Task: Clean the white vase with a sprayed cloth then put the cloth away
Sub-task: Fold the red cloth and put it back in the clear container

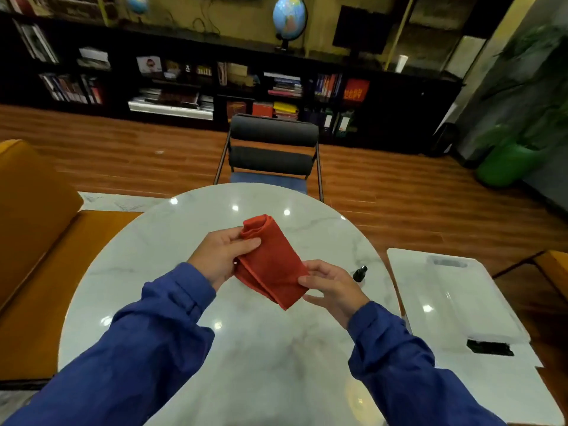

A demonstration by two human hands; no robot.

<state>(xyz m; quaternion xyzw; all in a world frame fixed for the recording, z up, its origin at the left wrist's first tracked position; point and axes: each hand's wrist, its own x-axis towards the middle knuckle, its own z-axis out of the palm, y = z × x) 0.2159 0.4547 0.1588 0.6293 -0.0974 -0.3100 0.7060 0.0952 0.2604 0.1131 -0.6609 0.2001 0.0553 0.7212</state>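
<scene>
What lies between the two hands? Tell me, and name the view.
The folded red cloth: the left hand pinches its upper end, the right hand meets its lower edge. Head view.

Dim, warm room light — ceiling lamps glare as white spots on the table (pixel 190 235); edges bend and blur, shelves (pixel 215 84) soft.

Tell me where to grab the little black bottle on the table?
The bottle stands upright and slim beside the right hand. Probably pinch its sides just below the top, reaching in from the left with that hand.
</scene>
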